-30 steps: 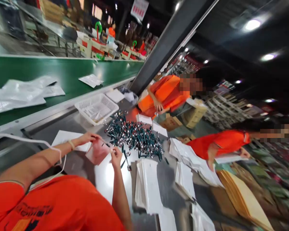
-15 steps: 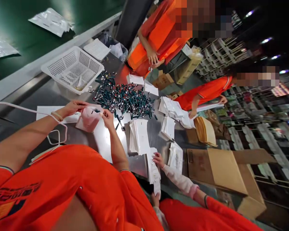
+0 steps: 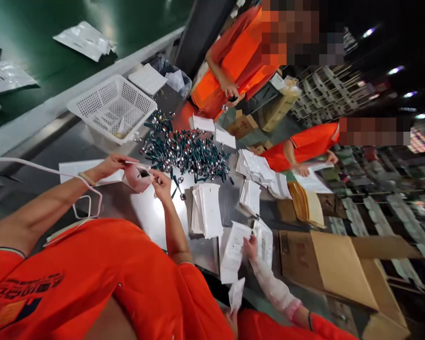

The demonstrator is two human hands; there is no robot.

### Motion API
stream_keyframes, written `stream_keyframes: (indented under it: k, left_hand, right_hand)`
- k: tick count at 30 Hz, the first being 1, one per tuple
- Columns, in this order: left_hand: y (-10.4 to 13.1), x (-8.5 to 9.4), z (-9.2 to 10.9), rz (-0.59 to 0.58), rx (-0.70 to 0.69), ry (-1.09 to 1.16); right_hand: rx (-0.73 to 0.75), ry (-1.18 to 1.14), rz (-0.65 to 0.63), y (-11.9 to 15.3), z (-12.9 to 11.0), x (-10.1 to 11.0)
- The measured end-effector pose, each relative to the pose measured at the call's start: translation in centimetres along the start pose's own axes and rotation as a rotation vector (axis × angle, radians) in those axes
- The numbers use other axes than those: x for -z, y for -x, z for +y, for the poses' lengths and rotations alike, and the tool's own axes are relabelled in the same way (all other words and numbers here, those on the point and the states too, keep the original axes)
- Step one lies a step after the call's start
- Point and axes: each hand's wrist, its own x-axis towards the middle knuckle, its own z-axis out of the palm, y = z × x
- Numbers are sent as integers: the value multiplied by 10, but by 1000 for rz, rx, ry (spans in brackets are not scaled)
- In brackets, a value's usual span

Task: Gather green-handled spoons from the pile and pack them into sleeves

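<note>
A dark thing (image 3: 144, 173) at the pouch's (image 3: 133, 181) mouth is too small to name; the pouch's inside is mostly hidden. Heaped spoons (image 3: 187, 153) cover one another. The left forearm (image 3: 53, 203) hides part of a sheet (image 3: 71, 168). Shelves (image 3: 375, 208) past the tabletop's (image 3: 230, 203) right edge are blurred. The picture's bottom cuts off a co-worker (image 3: 269, 327) by the near edge.

The head-worn camera is looking forward and down from above the wearer's orange shirt (image 3: 102, 269) and is sitting at a tilt, so co-workers (image 3: 230, 52) are leaning sideways. It is facing the worktop (image 3: 148, 212), viewing the left hand (image 3: 113, 165) and right hand (image 3: 161, 184) closely, shelving (image 3: 326, 87) farther off.
</note>
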Motion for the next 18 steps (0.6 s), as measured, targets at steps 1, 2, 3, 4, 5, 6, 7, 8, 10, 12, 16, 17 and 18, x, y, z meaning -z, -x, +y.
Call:
stream_keyframes:
  k: [1,2,3,4,5,6,7,8,10,12,16,17,18]
  left_hand:
    - [3,-4,-1,-31,-37,12]
    - [5,-8,-3,-52,-60,15]
    - [6,-12,-5,-60,-76,9]
    - [7,-16,-7,-66,-82,-4]
    - [6,-19,-9,-70,-88,-17]
    - [4,-21,-11,-69,-99,-26]
    - [1,-22,-13,-64,-110,-32]
    - [-1,-22,-14,-56,-122,-38]
    - [-6,-21,-15,-42,-136,-52]
    - [-10,-20,-14,-40,-136,-76]
    - [-12,-20,-7,-31,-134,-133]
    - [-12,-19,-6,-20,-141,-148]
    - [-12,-18,-5,-10,-144,-160]
  right_hand:
    - [27,23,10,2,0,2]
    - [44,47,29,4,2,5]
    - [51,71,65,6,4,9]
    - [54,89,94,6,8,12]
    - [60,100,107,7,13,16]
    - [80,98,116,7,19,19]
    - [107,84,115,6,25,22]
    - [125,73,110,6,31,23]
    - [145,48,120,5,41,25]
    - [147,25,147,2,48,24]
    - [114,30,138,-5,42,23]
    - [94,46,125,-6,38,23]
    - [76,67,118,-7,34,22]
